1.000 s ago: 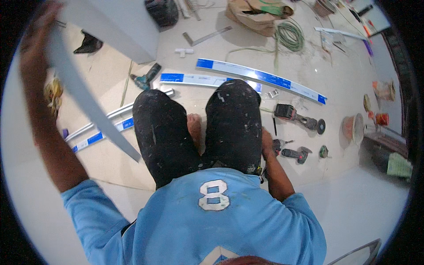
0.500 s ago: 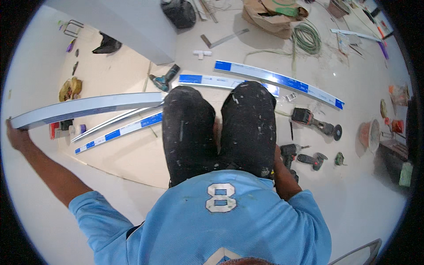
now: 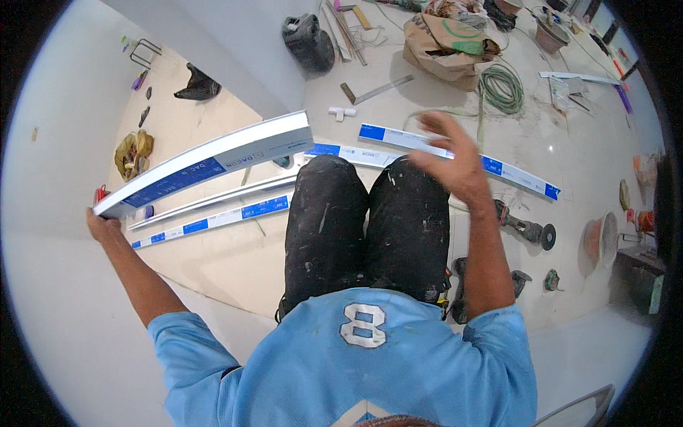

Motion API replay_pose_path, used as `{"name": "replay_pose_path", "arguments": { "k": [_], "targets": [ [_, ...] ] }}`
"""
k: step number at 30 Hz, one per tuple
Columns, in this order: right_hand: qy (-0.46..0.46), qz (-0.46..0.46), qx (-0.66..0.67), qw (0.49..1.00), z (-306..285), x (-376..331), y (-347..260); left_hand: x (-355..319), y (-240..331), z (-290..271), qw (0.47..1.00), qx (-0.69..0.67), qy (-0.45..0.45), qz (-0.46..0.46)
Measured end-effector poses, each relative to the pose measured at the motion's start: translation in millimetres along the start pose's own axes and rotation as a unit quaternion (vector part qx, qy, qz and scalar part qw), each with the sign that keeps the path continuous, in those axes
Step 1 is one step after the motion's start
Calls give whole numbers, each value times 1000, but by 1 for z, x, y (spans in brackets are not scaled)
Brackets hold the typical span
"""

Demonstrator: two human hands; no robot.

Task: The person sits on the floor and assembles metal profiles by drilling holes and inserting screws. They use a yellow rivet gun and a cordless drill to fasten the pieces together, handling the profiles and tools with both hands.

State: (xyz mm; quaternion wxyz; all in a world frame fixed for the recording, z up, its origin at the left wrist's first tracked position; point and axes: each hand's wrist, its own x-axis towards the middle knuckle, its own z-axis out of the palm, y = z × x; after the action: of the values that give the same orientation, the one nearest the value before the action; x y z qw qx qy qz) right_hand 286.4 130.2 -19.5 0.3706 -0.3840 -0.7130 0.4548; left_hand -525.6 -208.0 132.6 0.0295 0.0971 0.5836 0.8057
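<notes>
My left hand (image 3: 104,226) is closed on the far left end of a long white metal profile (image 3: 213,162) with blue-and-white film. Its other end is lifted off the floor beyond my left knee. My right hand (image 3: 455,160) is raised past my right knee, fingers apart and slightly blurred, with nothing seen in it. Beneath that hand runs a second filmed profile (image 3: 526,182) on the floor. Another filmed profile (image 3: 348,154) lies beyond my knees. Left of my legs are a filmed strip (image 3: 213,221) and a thin pale strip (image 3: 220,199).
On the right lie an angle grinder (image 3: 528,229), partly hidden black tools (image 3: 459,288) and a bucket (image 3: 602,238). Farther off are a square (image 3: 377,91), a white tee fitting (image 3: 343,113), a coiled green hose (image 3: 501,89) and a brown bag (image 3: 448,53). A pillar (image 3: 235,57) stands far left.
My right hand has come up from beside my right thigh to above the far profile. The held profile's free end has swung upward and right, away from my left knee.
</notes>
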Motion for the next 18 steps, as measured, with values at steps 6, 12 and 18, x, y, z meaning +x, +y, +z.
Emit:
{"name": "replay_pose_path", "arguments": {
  "k": [6,12,18],
  "targets": [
    [-116,-137,108,978,74,17,-85,-28,-73,-21,992,70,45,-100],
    [-104,-1,143,984,55,10,-50,-142,-185,31,864,281,-115,-402],
    [-134,197,183,954,19,13,-41,-200,-184,46,713,585,-188,-337]
  ]
}}
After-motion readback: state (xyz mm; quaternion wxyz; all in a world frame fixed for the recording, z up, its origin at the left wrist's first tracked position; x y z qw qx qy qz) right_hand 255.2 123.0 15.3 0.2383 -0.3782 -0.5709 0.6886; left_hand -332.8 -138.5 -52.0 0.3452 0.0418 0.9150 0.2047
